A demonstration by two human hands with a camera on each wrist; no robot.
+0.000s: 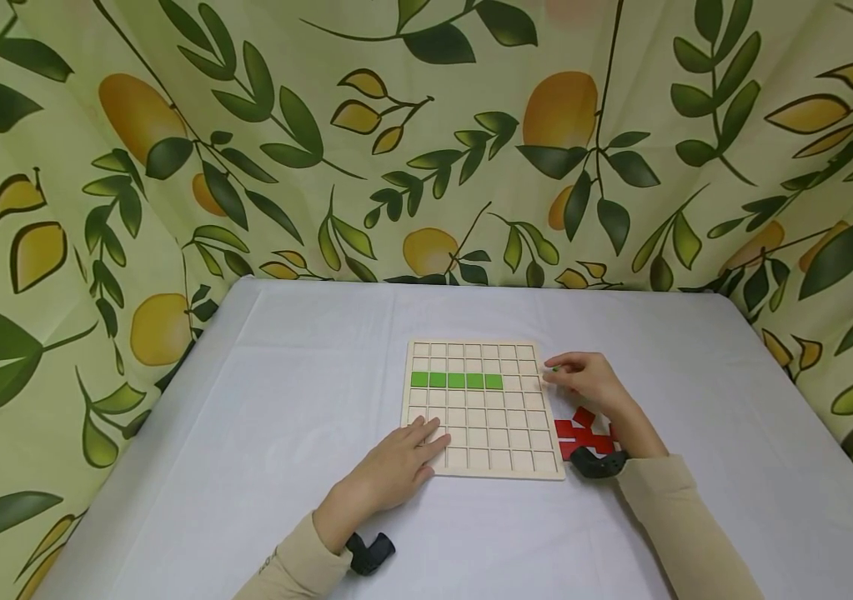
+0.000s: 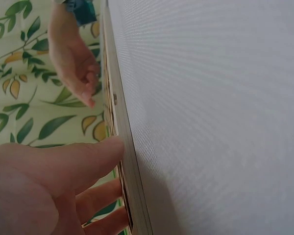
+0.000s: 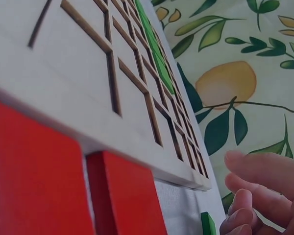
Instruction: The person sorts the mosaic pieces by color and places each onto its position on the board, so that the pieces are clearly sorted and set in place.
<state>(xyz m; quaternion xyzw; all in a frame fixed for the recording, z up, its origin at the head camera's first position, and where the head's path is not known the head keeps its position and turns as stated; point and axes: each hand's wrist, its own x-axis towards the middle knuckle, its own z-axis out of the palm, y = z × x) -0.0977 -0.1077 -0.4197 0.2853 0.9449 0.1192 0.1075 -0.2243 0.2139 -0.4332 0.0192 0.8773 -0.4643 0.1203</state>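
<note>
A pale wooden grid board (image 1: pixel 477 458) lies on the table, with a row of several green tiles (image 1: pixel 456 381) in its cells. My left hand (image 1: pixel 388 467) rests on the board's near left corner, fingers spread over the cells. In the left wrist view the thumb (image 2: pixel 95 159) touches the board's edge. Beyond the right edge, my right hand (image 1: pixel 587 382) hovers with thumb and fingers apart. A loose green tile (image 3: pixel 208 223) lies right by its fingertips in the right wrist view; from the head, only a sliver of it shows between them.
Several red tiles (image 1: pixel 584 435) lie in a loose cluster along the board's right side, partly under the right wrist. A white cloth covers the table (image 1: pixel 283 358). A leaf-and-fruit patterned curtain (image 1: pixel 471 208) hangs behind and at both sides.
</note>
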